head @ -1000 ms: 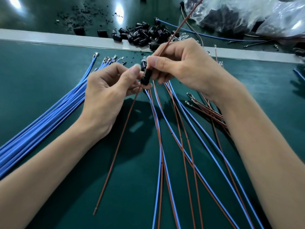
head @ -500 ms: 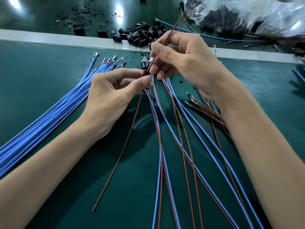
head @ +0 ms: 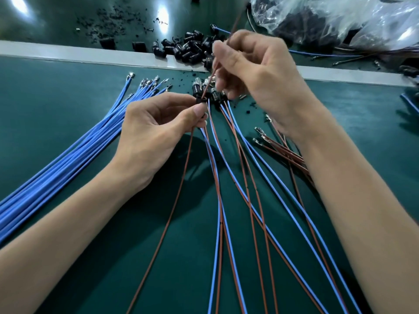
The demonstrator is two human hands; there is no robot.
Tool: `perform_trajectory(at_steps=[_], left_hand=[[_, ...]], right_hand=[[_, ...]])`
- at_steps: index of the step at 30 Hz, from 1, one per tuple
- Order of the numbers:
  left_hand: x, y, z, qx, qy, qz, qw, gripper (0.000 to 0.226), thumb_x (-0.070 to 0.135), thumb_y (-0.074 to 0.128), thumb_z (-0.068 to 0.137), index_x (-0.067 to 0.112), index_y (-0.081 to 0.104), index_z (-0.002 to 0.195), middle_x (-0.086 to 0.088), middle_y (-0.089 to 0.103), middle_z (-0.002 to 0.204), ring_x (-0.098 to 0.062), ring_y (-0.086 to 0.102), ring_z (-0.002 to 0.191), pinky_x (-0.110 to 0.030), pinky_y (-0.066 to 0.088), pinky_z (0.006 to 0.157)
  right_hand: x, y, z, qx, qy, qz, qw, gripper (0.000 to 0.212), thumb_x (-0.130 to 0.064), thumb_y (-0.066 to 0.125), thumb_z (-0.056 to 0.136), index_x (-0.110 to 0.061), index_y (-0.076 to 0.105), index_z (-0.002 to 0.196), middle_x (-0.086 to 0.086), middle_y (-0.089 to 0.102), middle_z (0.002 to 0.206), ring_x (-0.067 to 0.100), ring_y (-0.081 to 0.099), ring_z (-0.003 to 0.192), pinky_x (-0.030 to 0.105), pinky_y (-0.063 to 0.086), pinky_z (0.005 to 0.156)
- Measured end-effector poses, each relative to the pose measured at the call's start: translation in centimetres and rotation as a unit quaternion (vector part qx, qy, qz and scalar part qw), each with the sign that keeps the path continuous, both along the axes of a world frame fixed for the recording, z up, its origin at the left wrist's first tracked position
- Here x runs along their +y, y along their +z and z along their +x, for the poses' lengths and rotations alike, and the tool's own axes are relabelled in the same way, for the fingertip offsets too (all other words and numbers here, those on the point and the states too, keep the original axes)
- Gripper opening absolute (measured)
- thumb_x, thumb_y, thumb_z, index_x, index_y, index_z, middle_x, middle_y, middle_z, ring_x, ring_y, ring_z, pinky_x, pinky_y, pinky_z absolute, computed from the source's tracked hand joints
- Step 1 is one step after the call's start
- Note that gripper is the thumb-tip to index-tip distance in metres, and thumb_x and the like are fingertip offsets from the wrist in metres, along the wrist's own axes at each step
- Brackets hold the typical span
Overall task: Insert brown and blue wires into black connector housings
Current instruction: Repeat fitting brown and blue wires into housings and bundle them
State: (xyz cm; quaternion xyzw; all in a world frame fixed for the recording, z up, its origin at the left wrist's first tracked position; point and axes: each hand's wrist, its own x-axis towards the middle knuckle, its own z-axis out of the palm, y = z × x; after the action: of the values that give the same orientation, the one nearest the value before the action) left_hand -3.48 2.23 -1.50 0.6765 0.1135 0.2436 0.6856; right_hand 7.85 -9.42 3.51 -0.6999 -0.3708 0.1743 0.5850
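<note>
Black connector housing [head: 200, 101]: pinched in my left hand [head: 154, 134], just toward 12 o'clock of the green mat's [head: 56, 98] centre.
Left hand: fingers curled narrow, with the thumb and forefinger tips gripping the housing.
Trailing brown wire [head: 187, 155]: leaves the left-hand grip and runs across the mat toward 7 o'clock.
Right hand [head: 256, 71]: at 1 o'clock of the left hand; the thumb and forefinger pinch a 2nd brown wire [head: 211, 75], and the other fingers are loosely curled.
2nd brown wire: tilted, running from 1 o'clock down to the top of the housing. I cannot tell whether its end is seated.
Wired housings [head: 215, 95]: on the mat just under my right fingers; their blue and brown leads [head: 219, 200] fan out toward 6 o'clock.
Blue wire bundle [head: 68, 159]: at 9 o'clock of the left hand, with metal terminals at its far end.
Loose brown wires [head: 285, 152]: at 3 o'clock, partly under my right forearm.
Spare housings [head: 192, 49]: heaped at 12 o'clock, beyond the pale strip.
Plastic bag [head: 340, 21]: at 1 o'clock, contents dark.
</note>
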Motion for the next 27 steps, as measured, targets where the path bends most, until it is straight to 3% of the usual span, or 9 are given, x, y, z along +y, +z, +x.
perform_trajectory(at_steps=[6, 11, 14, 16, 18, 20, 23, 25, 27], left_hand=[[0.0, -0.1, -0.1, -0.007, -0.002, 0.027, 1.000, 0.014, 0.024, 0.068, 0.076, 0.014, 0.069, 0.086, 0.008, 0.073, 0.072, -0.009, 0.069, 0.069, -0.016, 0.051, 0.068], [0.2, -0.1, -0.1, -0.009, 0.007, 0.029, 1.000, 0.009, 0.019, 0.069, 0.079, 0.012, 0.067, 0.084, 0.008, 0.072, 0.069, -0.007, 0.069, 0.068, -0.013, 0.049, 0.067], [0.2, -0.1, -0.1, -0.014, 0.006, 0.050, 0.999, 0.005, 0.016, 0.070, 0.083, 0.014, 0.067, 0.085, 0.009, 0.072, 0.071, -0.007, 0.068, 0.069, -0.017, 0.050, 0.070], [0.3, 0.0, -0.2, -0.026, 0.029, 0.060, 0.997, 0.002, 0.017, 0.066, 0.084, 0.015, 0.065, 0.085, 0.012, 0.070, 0.070, -0.005, 0.066, 0.067, -0.018, 0.050, 0.069], [0.3, 0.1, -0.3, -0.050, 0.093, 0.068, 0.992, 0.005, 0.018, 0.063, 0.086, 0.019, 0.062, 0.082, 0.014, 0.067, 0.064, -0.003, 0.062, 0.061, -0.018, 0.048, 0.064], [0.4, 0.2, -0.4, -0.087, 0.171, 0.068, 0.979, 0.009, 0.021, 0.061, 0.087, 0.021, 0.058, 0.078, 0.013, 0.062, 0.059, -0.004, 0.057, 0.055, -0.021, 0.046, 0.059], [0.5, 0.3, -0.4, -0.132, 0.239, 0.078, 0.959, 0.009, 0.025, 0.058, 0.086, 0.024, 0.053, 0.078, 0.009, 0.055, 0.064, -0.006, 0.049, 0.054, -0.022, 0.041, 0.056], [0.5, 0.2, -0.4, -0.139, 0.248, 0.093, 0.954, 0.009, 0.025, 0.057, 0.086, 0.026, 0.052, 0.079, 0.005, 0.053, 0.066, -0.010, 0.049, 0.057, -0.026, 0.040, 0.058], [0.6, 0.2, -0.4, -0.132, 0.248, 0.099, 0.954, 0.008, 0.026, 0.057, 0.086, 0.027, 0.053, 0.079, 0.004, 0.054, 0.067, -0.013, 0.050, 0.059, -0.028, 0.041, 0.059]], right_hand=[[0.7, -0.7, -0.6, -0.062, 0.044, -0.077, 0.994, 0.011, -0.014, 0.065, 0.089, -0.005, 0.063, 0.082, 0.006, 0.063, 0.066, 0.011, 0.056, 0.058, 0.020, 0.047, 0.057], [0.7, -0.6, -0.6, 0.007, -0.003, 0.021, 1.000, 0.013, -0.009, 0.062, 0.090, -0.012, 0.055, 0.079, 0.001, 0.061, 0.060, 0.006, 0.055, 0.053, 0.018, 0.044, 0.053], [0.9, -0.8, -0.8, -0.021, 0.040, -0.017, 0.999, 0.015, -0.005, 0.065, 0.087, -0.011, 0.058, 0.075, 0.002, 0.061, 0.061, 0.006, 0.056, 0.054, 0.018, 0.044, 0.054], [0.8, -0.9, -0.9, -0.002, 0.070, -0.031, 0.997, 0.006, -0.004, 0.063, 0.087, -0.009, 0.063, 0.084, 0.005, 0.063, 0.068, 0.005, 0.057, 0.060, 0.016, 0.044, 0.057], [0.8, -1.3, -0.6, 0.019, 0.044, -0.021, 0.999, 0.011, -0.002, 0.058, 0.089, -0.008, 0.064, 0.095, 0.004, 0.063, 0.075, 0.002, 0.058, 0.063, 0.016, 0.045, 0.062], [1.7, -1.9, -0.1, -0.071, 0.005, -0.061, 0.996, 0.013, -0.003, 0.062, 0.087, -0.008, 0.067, 0.098, -0.001, 0.063, 0.080, 0.000, 0.056, 0.065, 0.012, 0.044, 0.066], [4.5, -2.6, -1.0, -0.257, 0.082, -0.162, 0.949, 0.019, -0.009, 0.071, 0.081, -0.006, 0.070, 0.100, -0.003, 0.059, 0.093, 0.001, 0.050, 0.076, 0.005, 0.037, 0.073], [6.1, -3.0, -1.7, -0.321, 0.135, -0.192, 0.918, 0.020, -0.011, 0.072, 0.080, -0.003, 0.070, 0.099, 0.005, 0.062, 0.095, 0.009, 0.047, 0.084, 0.014, 0.035, 0.078], [7.2, -3.4, -1.9, -0.337, 0.128, -0.212, 0.908, 0.019, -0.015, 0.069, 0.083, -0.002, 0.068, 0.096, 0.009, 0.063, 0.094, 0.015, 0.048, 0.087, 0.023, 0.039, 0.082]])
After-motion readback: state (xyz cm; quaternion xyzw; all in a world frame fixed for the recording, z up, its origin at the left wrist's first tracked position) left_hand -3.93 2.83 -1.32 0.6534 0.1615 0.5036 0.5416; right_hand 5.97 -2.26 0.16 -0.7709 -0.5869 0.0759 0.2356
